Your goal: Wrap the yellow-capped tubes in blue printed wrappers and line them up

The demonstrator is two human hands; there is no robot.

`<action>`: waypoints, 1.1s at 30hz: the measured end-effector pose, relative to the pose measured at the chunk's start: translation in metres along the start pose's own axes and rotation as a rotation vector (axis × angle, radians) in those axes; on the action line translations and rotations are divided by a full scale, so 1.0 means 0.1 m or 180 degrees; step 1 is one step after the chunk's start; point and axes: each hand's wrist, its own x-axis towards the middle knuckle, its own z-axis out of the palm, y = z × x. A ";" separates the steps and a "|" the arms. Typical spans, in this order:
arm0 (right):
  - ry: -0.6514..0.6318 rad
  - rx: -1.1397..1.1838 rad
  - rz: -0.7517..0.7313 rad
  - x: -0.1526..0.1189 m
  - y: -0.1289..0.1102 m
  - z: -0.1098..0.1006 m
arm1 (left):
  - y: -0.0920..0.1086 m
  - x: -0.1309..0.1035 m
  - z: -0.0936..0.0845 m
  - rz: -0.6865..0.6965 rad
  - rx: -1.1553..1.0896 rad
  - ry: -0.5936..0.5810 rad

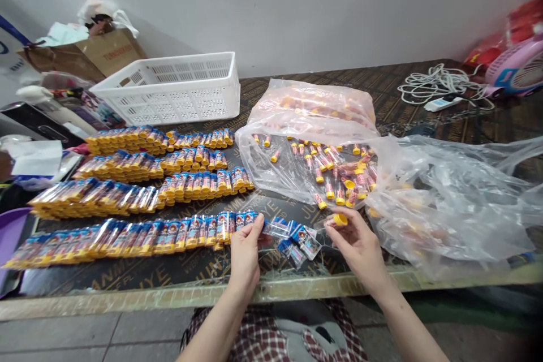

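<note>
My left hand (246,251) pinches the edge of a small clear plastic bag (276,228) with blue print, near the table's front. To its right, my right hand (360,246) is closed on a small clear tube with a yellow cap (337,219), held tilted above the table. Between my hands lie several flat blue-printed bags (306,242). Loose yellow-capped tubes (328,186) spill from the mouth of a large clear plastic sack (314,102) just beyond. Left of my left hand runs a row of packed tubes (169,236) in blue-topped bags.
More rows of packed tubes (114,198) lie behind at the left. A white plastic basket (178,96) and a brown paper bag (108,56) stand by the wall. Crumpled clear plastic (458,192) covers the right side, with a white cable (441,87) and pink fan (515,68) behind.
</note>
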 end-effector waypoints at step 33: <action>-0.0558 0.0059 -0.1424 -0.25 -0.23 0.29 | 0.07 -0.26 0.07 -0.0787 0.0141 -0.1518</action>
